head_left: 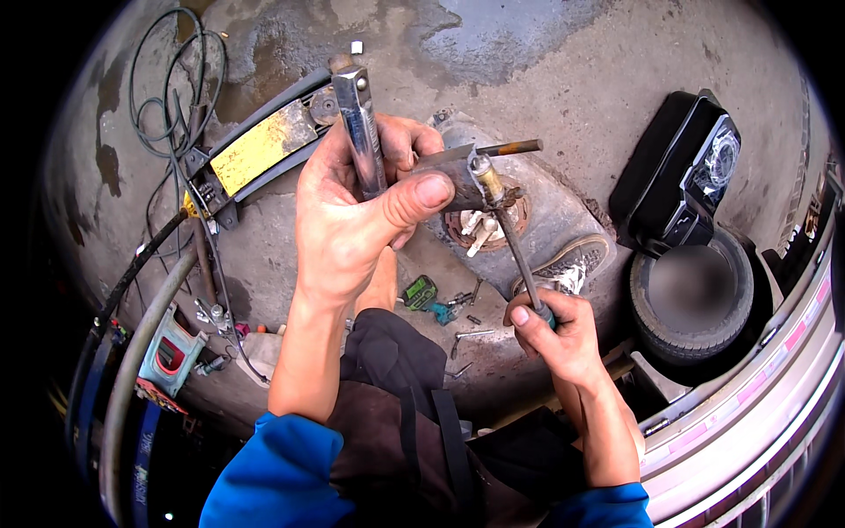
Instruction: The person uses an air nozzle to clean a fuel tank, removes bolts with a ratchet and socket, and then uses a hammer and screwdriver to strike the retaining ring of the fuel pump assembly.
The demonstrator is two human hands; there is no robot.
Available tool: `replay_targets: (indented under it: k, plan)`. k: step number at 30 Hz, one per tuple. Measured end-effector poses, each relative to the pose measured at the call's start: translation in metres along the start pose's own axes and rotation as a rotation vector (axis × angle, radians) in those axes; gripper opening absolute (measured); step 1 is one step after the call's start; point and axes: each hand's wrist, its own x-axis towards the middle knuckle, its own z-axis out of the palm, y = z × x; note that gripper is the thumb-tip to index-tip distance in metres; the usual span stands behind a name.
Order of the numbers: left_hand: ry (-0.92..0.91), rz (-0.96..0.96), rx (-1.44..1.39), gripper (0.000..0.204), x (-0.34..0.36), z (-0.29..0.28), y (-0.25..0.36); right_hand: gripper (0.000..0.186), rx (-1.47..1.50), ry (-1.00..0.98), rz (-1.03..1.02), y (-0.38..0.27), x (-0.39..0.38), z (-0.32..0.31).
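My left hand [348, 198] is raised in front of me, its fingers closed round a chrome square-drive bar [359, 132] that points upward. The same hand also grips a dark, worn metal part [459, 180], pinned by the thumb. A thin rod [519, 147] sticks out to the right behind that part. Lower right, my right hand [559, 327] is closed on the teal handle of a screwdriver [518, 251]. Its shaft slants up to the metal part, beside a tan cylindrical piece [489, 180]. Whether the tip touches is unclear.
Below my hands lies a grey metal piece [563, 207] with a rusty round centre, beside my shoe [581, 260]. A yellow-topped floor jack [264, 150] is at left, near coiled hose [180, 114]. A cordless tool [444, 310], black lamp unit [678, 167] and tyre [739, 308] are around.
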Motion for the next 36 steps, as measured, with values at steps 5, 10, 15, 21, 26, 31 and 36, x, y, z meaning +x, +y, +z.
replay_targets:
  k: [5, 10, 15, 21, 26, 31, 36]
  plan:
    - [0.004, 0.0, -0.034, 0.037, -0.002, -0.002, -0.001, 0.023, -0.051, 0.027, -0.051, 0.0, -0.002, 0.001]
    - [0.039, -0.003, -0.032, 0.035, -0.006, -0.002, -0.004, 0.022, -0.037, 0.011, -0.044, 0.0, -0.004, 0.002]
    - [0.02, -0.023, -0.039, 0.034, -0.006, -0.007, -0.009, 0.025, -0.022, -0.025, 0.037, 0.001, -0.007, 0.001]
    - [0.075, -0.05, -0.044, 0.034, -0.006, -0.009, -0.018, 0.027, 0.047, -0.089, 0.077, 0.002, -0.006, 0.0]
    - [0.211, -0.165, 0.161, 0.036, 0.012, -0.028, -0.06, 0.028, 0.31, -0.099, 0.164, 0.013, 0.003, -0.001]
    - [0.326, -0.333, 0.445, 0.044, 0.004, -0.068, -0.113, 0.028, 0.208, 0.28, 0.239, 0.031, 0.052, -0.014]
    - [0.36, -0.41, 0.321, 0.047, -0.026, -0.073, -0.131, 0.031, 0.401, 0.647, 0.071, 0.066, 0.091, 0.017]
